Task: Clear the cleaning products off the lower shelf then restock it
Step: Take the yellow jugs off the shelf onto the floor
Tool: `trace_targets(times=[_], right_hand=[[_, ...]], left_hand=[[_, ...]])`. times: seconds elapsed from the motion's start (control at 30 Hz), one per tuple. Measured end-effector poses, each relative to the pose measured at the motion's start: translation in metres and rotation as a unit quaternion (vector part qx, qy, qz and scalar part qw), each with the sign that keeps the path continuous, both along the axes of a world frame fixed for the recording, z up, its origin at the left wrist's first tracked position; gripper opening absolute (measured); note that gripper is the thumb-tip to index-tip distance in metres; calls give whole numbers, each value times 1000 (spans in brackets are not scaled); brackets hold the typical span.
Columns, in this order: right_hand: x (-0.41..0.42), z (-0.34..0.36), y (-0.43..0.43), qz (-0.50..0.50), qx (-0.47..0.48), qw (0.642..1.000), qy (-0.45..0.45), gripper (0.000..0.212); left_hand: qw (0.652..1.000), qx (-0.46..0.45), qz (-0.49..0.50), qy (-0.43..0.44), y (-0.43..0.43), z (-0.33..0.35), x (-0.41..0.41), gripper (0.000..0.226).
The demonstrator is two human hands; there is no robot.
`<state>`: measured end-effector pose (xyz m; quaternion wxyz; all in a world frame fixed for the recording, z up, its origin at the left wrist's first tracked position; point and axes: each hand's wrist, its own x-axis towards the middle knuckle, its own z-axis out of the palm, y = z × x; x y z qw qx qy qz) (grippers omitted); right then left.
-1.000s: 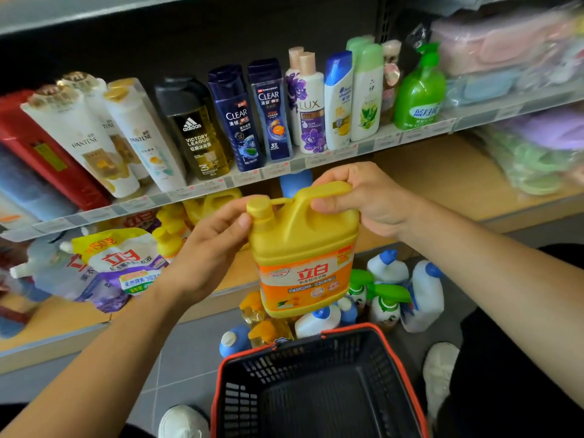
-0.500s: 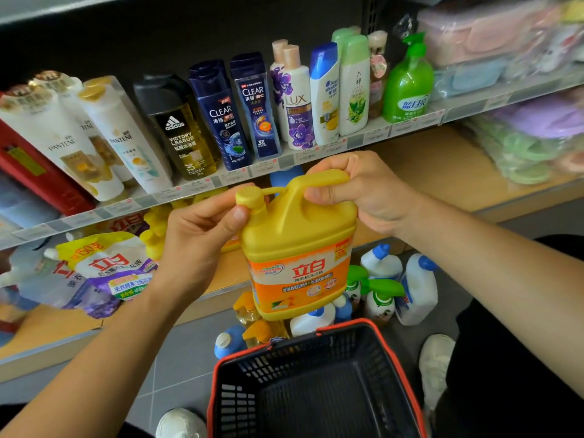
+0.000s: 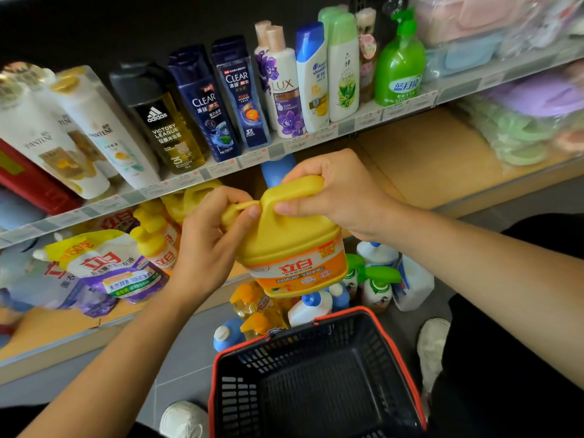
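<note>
A yellow detergent jug (image 3: pixel 294 251) with an orange label hangs in front of the lower shelf (image 3: pixel 423 165), above the floor bottles. My right hand (image 3: pixel 335 194) grips its handle from above. My left hand (image 3: pixel 208 245) is wrapped around the cap and neck at the jug's left. On the left of the lower shelf lie detergent refill pouches (image 3: pixel 104 267) and yellow pump bottles (image 3: pixel 155 238). Behind the jug a blue bottle (image 3: pixel 276 170) stands on the shelf.
A black basket with a red rim (image 3: pixel 316 374) sits on the floor below the jug. Several bottles (image 3: pixel 376 279) stand on the floor between basket and shelf. Shampoo bottles (image 3: pixel 240 90) line the upper shelf. My white shoes (image 3: pixel 433 343) flank the basket.
The jug has tilted with its cap end lower to the left. My left hand has closed fully over the cap. The right hand keeps its hold on the handle.
</note>
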<state>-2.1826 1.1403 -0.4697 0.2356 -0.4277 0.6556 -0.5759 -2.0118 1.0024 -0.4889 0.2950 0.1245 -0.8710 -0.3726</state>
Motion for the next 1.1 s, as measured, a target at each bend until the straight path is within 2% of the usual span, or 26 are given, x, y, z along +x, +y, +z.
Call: trace_targets(times=[0.27,0.37,0.47,0.63,0.87,0.97,1.1], right_hand=[[1,-4,-3,21,-13,996,-91,22],[-1,-3,-5,24,-21,990,-140,33],[-5,-1,-7,17,-26,982,-185,47],[-8,-2,-9,27,-37,973,-226,47],[-9,-6,-11,26,-23,971,-237,45],[-10,-2,-10,19,-32,972,-231,40],[-15,4,-7,1,-55,968,-244,35]], left_hand=[[999,35,-10,9,2,4,0,7],[999,45,-23,10,-3,4,4,24],[992,116,-33,19,-6,4,9,38],[968,243,-65,25,-12,5,14,39],[943,328,-59,12,-24,-12,21,44],[934,347,-77,-20,-24,-26,26,52],[937,305,-89,-147,-26,-52,36,62]])
